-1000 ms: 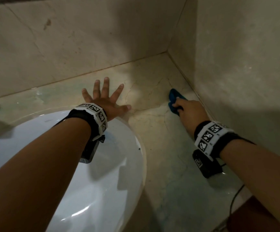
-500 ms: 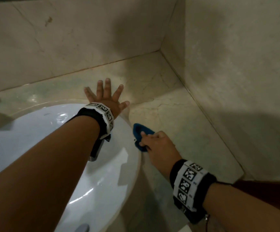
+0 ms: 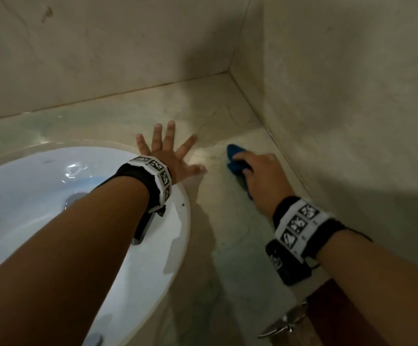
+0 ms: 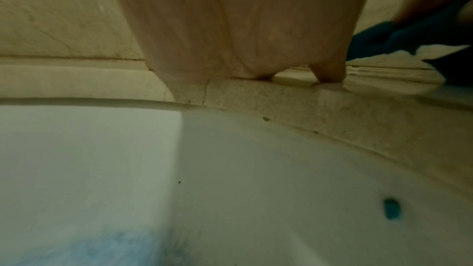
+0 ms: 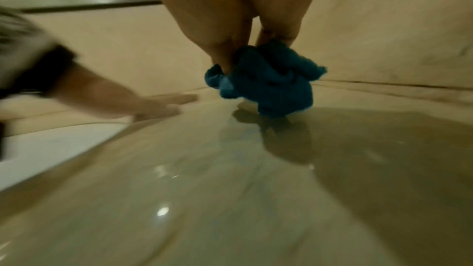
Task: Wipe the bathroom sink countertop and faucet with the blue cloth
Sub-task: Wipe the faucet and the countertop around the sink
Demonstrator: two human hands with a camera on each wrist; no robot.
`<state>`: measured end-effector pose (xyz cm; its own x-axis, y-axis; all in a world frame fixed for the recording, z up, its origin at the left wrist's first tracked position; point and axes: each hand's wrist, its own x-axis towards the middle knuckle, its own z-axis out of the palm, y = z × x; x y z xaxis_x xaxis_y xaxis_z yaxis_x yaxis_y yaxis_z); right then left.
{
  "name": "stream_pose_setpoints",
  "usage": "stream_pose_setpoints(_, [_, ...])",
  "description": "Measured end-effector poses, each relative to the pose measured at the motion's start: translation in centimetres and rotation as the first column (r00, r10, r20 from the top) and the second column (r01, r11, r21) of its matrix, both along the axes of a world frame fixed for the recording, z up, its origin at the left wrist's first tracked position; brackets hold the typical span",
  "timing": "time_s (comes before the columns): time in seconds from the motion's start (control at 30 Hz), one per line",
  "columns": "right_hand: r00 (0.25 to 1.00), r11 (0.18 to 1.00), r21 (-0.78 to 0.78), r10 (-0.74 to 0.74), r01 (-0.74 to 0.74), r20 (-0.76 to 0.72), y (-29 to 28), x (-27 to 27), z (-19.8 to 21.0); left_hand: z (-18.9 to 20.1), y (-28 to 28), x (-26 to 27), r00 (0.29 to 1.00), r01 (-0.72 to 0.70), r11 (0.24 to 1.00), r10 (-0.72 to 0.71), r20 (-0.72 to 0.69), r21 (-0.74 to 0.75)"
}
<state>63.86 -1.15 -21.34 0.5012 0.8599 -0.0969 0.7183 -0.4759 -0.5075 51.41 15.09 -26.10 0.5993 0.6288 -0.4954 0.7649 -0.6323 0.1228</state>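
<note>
Marble countertop [image 3: 230, 245] looks wet near us, so we judge wiping underway: our right hand [image 3: 262, 176] clutches the bunched blue cloth [image 3: 235, 161] beside the wall, left hand [image 3: 173, 156] splayed flat, far corner and unseen faucet left.

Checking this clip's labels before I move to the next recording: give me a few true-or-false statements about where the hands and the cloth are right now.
1. The right hand grips the bunched blue cloth. True.
2. The left hand holds a second cloth. False: it lies flat with fingers spread on the beige stone countertop, holding nothing.
3. The cloth is down inside the white oval sink basin. False: it is on the countertop, to the right of the basin, near the side wall.
4. The left forearm reaches across the basin. True.
5. The countertop surface shows glossy reflections. True.
</note>
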Motion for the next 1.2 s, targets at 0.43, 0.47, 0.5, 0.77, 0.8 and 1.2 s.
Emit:
stream_pose_setpoints(0.43, [0.962,0.939,-0.213,0.271,-0.270,-0.026,-1.2,-2.4,-2.8,0.1,0.1,0.2,1.000,0.002,1.000,-0.002,-0.007,0.001])
stream_pose_setpoints(0.47, [0.946,0.923,-0.211,0.319,-0.323,-0.053,-1.8,-3.0,-2.6,0.2,0.1,0.2,1.000,0.003,1.000,-0.003,-0.006,-0.005])
stream_pose_setpoints(0.5, [0.934,0.913,-0.197,0.348,-0.358,-0.082,-2.2,-3.4,-2.6,0.3,0.1,0.1,1.000,0.003,1.000,-0.003,-0.007,-0.007])
stream_pose_setpoints(0.77, [0.978,0.970,-0.131,0.209,-0.204,0.026,0.5,-0.5,-3.1,0.2,0.0,0.0,1.000,-0.005,1.000,0.005,-0.002,0.014])
stream_pose_setpoints(0.8, [0.980,0.971,-0.155,0.191,-0.182,0.049,1.4,0.4,-3.2,0.2,0.0,0.0,1.000,-0.008,1.000,0.008,-0.002,0.012])
stream_pose_setpoints(1.2, [0.991,0.964,-0.242,0.125,-0.113,0.037,1.0,0.8,-3.1,-0.2,0.2,0.1,1.000,0.006,1.000,-0.005,-0.008,0.026])
